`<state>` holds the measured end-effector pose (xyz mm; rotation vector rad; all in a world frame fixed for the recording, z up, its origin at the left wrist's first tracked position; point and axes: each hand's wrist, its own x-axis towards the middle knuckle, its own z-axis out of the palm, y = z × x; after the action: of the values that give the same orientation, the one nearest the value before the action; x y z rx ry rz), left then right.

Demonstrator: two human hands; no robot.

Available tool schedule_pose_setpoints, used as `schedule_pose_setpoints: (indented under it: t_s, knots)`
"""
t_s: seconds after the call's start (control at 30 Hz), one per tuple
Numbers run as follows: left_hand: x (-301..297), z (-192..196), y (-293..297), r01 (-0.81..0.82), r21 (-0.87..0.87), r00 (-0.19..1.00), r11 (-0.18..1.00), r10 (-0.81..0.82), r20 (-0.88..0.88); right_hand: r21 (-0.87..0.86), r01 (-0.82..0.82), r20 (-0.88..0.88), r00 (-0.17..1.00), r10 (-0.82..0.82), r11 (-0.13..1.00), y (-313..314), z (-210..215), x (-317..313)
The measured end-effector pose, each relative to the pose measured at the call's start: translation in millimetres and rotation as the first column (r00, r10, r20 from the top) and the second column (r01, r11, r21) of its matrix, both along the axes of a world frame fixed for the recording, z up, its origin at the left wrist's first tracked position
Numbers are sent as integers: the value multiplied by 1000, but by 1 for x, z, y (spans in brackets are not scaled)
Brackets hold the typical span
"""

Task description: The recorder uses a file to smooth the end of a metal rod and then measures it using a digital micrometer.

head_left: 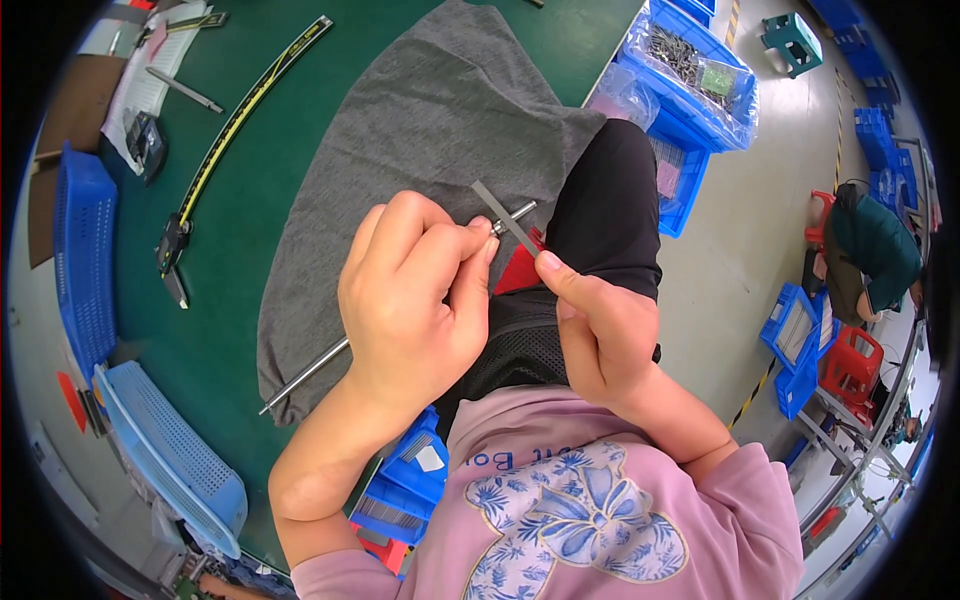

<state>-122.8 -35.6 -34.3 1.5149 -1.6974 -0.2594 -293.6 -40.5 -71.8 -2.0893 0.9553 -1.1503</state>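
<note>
Close downward head view over left hand (415, 285) and right hand (608, 335)

A slim, shiny metal rod (305, 376) slanted from lower left to upper right, its middle hidden; a flat gray strip (506, 218) crossed its far end diagonally.

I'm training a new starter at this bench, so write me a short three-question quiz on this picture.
1. Which hand holds the flat grey strip?
2. True or false: the caliper lies on the green tabletop, beside the grey cloth.
3. Fill in: the left hand pinches a shiny metal ____.

Key:
1. The right hand.
2. True.
3. Rod.
</note>
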Motion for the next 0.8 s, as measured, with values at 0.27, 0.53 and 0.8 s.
schedule_pose_setpoints:
  t_s: [0.27, 0.53, 0.8]
  knots:
    - [1, 0, 0, 19, -2, 1000, 1000, -19, 9, -91, 14, -215, 976, -33, 996, 0, 14, -1]
    - [-3, -2, 0, -13, 7, 999, 1000, 13, -40, -148, 47, -271, 959, -86, 988, 1, 14, 5]
    - [-3, -1, 0, -8, 11, 998, 1000, 9, -57, -129, -5, -279, 960, -31, 992, 0, 19, 4]
